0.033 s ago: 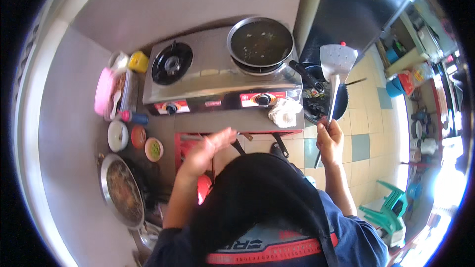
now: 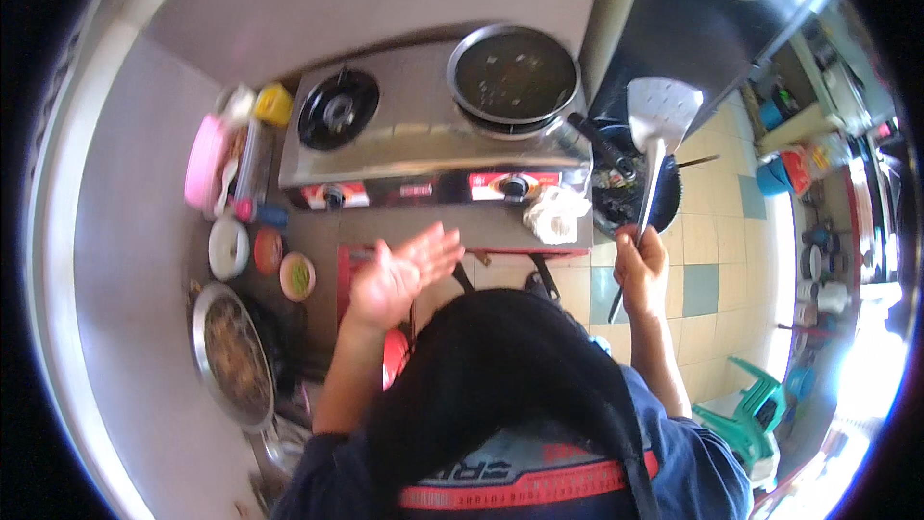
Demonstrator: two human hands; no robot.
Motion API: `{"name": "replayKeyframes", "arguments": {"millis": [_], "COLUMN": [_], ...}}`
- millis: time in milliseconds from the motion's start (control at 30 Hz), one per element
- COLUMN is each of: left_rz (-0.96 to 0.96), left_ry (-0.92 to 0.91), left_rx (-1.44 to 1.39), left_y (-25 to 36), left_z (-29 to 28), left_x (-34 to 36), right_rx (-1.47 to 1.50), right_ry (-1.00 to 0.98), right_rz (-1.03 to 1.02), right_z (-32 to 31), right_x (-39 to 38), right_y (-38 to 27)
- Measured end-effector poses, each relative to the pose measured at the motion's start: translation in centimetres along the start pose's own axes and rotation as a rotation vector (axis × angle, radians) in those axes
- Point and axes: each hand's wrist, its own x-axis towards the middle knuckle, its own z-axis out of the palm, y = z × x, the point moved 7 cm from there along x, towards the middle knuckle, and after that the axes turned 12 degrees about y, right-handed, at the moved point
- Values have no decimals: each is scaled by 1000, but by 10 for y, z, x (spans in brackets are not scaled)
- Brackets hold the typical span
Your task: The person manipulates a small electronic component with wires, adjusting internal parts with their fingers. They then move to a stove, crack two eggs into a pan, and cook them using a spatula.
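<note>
My left hand (image 2: 402, 276) is raised in front of the stove, palm showing and fingers stretched out, with nothing in it. In my right hand (image 2: 642, 272) is the handle of a metal spatula (image 2: 664, 114), whose slotted blade points up and away from me. A frying pan (image 2: 599, 142) with dark liquid and a few pale bits stands on the right burner, its black handle pointing toward the spatula. The steel two-burner stove (image 2: 414, 96) has a bare left burner (image 2: 339, 110). A crumpled pale cloth (image 2: 556, 216) lies by the stove's right front corner.
At the left stand a pink container (image 2: 204, 162), a yellow container (image 2: 274, 104), a white bowl (image 2: 228, 248) and a bowl of chopped greens (image 2: 298, 276). A wide pan (image 2: 199, 323) of food sits nearer. A dark bin (image 2: 671, 197) and green stool (image 2: 760, 395) are at right.
My left hand has turned from edge-on to palm showing, its fingers fanned out. My right hand keeps hold of the spatula, nearly still. The view has shifted slightly.
</note>
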Motion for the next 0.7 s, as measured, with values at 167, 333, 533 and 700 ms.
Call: {"name": "replayKeyframes", "arguments": {"millis": [167,333,533,700], "left_rz": [129,152,142,153], "left_ry": [83,100,77,338], "left_rx": [-346,-351,-353,715], "left_y": [19,24,28,16], "left_z": [24,34,17,-24], "left_x": [23,26,29,53], "right_rx": [-52,-164,-124,-488], "right_ry": [-103,-167,-151,-51], "right_rz": [-19,-38,-18,-245], "right_z": [8,14,32,38], "right_x": [44,59,45,46], "right_y": [3,3,14,47]}}
